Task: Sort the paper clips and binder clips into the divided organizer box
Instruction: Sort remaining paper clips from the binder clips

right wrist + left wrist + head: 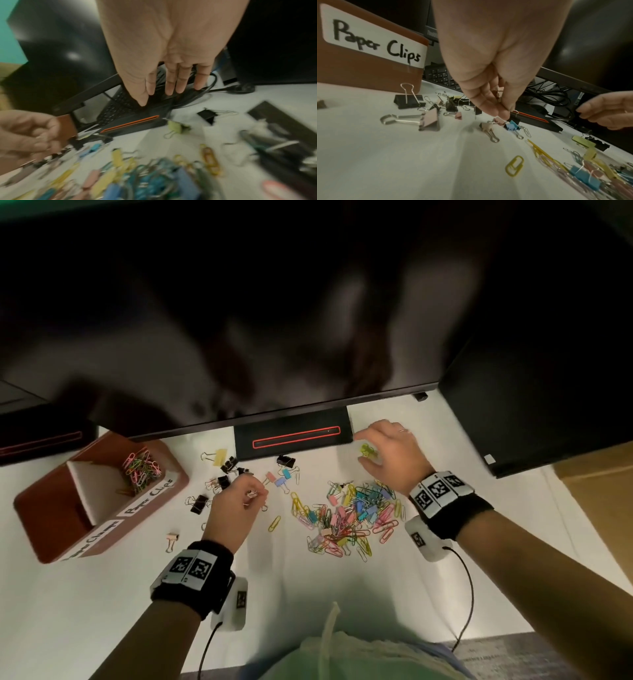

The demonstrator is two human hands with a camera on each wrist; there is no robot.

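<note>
The brown organizer box [156,501] stands at the left, its labels reading "Paper Clips" [373,39]. Its far compartment holds coloured paper clips [142,467]. My left hand [255,496] pinches a small pink binder clip [498,120] just above the table, among scattered black and pastel binder clips [226,470]. My right hand [364,448] hovers with straight, spread fingers [171,83] over a yellow-green binder clip [175,126] near the monitor base, holding nothing. A mixed pile of clips [349,515] lies between my forearms.
A black monitor [274,320] overhangs the back of the white table, its base [294,436] marked with a red line. A keyboard and cables [546,97] lie beneath it. A dark box [548,405] stands at the right. One yellow paper clip [514,167] lies alone.
</note>
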